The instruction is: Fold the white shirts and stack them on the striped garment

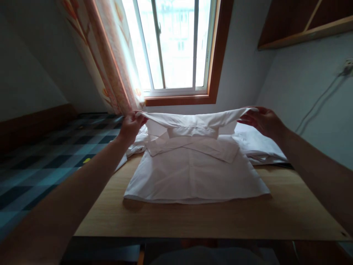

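A white shirt [190,176] lies on the wooden table [176,221], its hem toward me and its sleeves folded across the body. Its far end is lifted and stretched taut between my two hands. My left hand [130,127] pinches the upper left corner of the cloth, thumb on top. At the upper right corner, my right hand [260,119] grips the fabric between thumb and fingers. The lower part of the shirt rests flat on the table top.
Folded white clothes [256,143] lie behind on the right, and more white cloth [138,141] sits at the left. A bed with a checked cover [55,154] adjoins the table. Beyond are a curtain [107,55], a window [176,48] and a wall shelf [309,38].
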